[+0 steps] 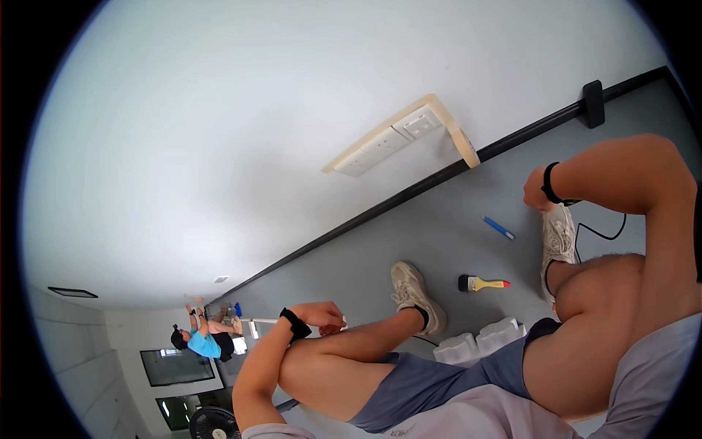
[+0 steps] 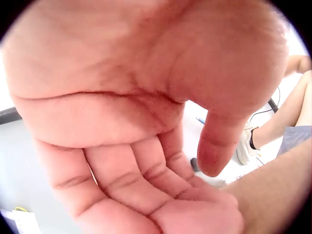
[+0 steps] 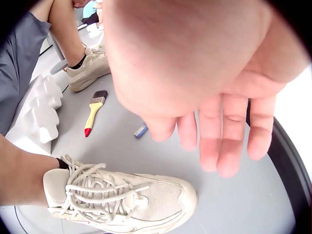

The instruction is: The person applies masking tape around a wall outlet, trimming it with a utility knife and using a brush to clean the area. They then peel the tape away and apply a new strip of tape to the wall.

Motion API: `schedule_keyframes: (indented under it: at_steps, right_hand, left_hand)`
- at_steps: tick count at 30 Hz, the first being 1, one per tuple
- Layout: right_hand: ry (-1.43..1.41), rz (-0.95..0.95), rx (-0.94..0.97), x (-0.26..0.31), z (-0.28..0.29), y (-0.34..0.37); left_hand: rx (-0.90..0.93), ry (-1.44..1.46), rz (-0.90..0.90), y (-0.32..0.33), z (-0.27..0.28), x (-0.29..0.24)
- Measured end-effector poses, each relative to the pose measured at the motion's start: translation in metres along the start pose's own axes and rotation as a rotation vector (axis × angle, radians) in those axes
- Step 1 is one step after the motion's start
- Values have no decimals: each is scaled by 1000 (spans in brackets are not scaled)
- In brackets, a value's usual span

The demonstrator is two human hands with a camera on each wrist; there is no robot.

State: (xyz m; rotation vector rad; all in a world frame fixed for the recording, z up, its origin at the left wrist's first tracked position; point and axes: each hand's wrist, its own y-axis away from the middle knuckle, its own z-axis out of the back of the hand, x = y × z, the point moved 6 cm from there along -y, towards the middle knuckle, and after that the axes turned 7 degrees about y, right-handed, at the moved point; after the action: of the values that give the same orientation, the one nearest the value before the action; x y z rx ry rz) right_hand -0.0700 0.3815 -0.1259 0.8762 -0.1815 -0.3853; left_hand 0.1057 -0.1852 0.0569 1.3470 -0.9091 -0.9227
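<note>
My left hand (image 1: pixel 322 316) rests by the left knee, fingers loosely curled with nothing in them; its palm (image 2: pixel 112 83) fills the left wrist view. The right hand (image 1: pixel 537 192) hangs in front of the right knee, above the beige shoe (image 3: pixel 122 197), holding nothing. In the right wrist view its fingers (image 3: pixel 229 131) extend loosely. A paintbrush (image 1: pixel 482 283) with a yellow handle, red tip and dark bristles lies on the floor between the shoes. Closer to the wall lies a slim blue tool (image 1: pixel 499 227), apart from both hands.
Tan masking tape (image 1: pixel 380 135) edges the white wall sockets (image 1: pixel 387 143) above a black skirting strip (image 1: pixel 351 219). A white moulded block (image 1: pixel 479 340) stands between the legs. A black cable (image 1: pixel 603 235) lies near the right shoe. Another person (image 1: pixel 208 340) sits farther along the wall.
</note>
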Motion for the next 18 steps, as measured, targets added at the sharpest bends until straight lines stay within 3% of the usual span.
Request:
schedule_keyframes:
  at_steps: [4, 6, 9, 13, 15, 18]
  right_hand:
    - [48, 20, -126, 1, 4, 8]
    - [31, -4, -54, 2, 8, 7]
    - [33, 9, -40, 6, 17, 6]
    - [25, 23, -36, 14, 28, 4]
    - [37, 46, -79, 17, 32, 4]
    - [32, 48, -93, 18, 34, 3]
  left_hand:
    - [8, -38, -130, -5, -8, -4]
    - [-99, 95, -360, 4, -13, -24]
    - [-16, -43, -208, -1, -8, -16]
    - [25, -3, -169, -6, -13, -13]
    - [-40, -10, -371, -5, -14, -21]
    - [-70, 0, -362, -1, -13, -28]
